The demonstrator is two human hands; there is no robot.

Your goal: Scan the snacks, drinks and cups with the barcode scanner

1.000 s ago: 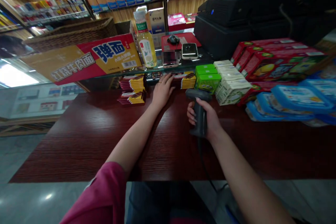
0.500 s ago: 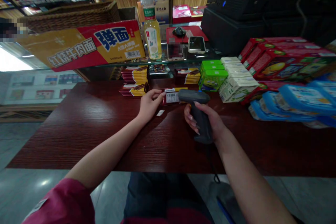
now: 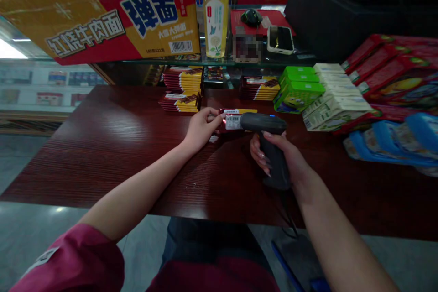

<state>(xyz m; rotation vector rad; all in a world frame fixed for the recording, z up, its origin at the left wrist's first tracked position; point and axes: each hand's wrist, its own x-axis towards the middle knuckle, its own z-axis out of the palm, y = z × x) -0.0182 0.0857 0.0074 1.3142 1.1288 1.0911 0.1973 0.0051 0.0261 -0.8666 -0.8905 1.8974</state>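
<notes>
My right hand (image 3: 278, 155) is wrapped round the grip of a dark grey barcode scanner (image 3: 265, 123), its head pointing left. In front of that head lies a chocolate bar (image 3: 233, 121) in a red and yellow wrapper, its white barcode label facing up. My left hand (image 3: 204, 128) pinches the bar's left end, and red light shows by the thumb. A small white slip (image 3: 214, 138) lies on the table just under this hand. Behind it stand stacks of chocolate bars (image 3: 181, 102), with another stack (image 3: 258, 87) farther right.
The dark wood table (image 3: 137, 169) carries green cartons (image 3: 301, 91), pale cartons (image 3: 335, 105), red boxes (image 3: 393, 73) and blue-lidded tubs (image 3: 390, 139) on the right. Above, a glass shelf holds a noodle box (image 3: 137, 32), a drink bottle (image 3: 216, 23), a mouse (image 3: 251, 17) and a phone (image 3: 280, 40).
The view has tipped down and come closer. Red light now shows at the bar's label beside my left thumb. My left hand now partly covers the white slip. Both hands keep their hold.
</notes>
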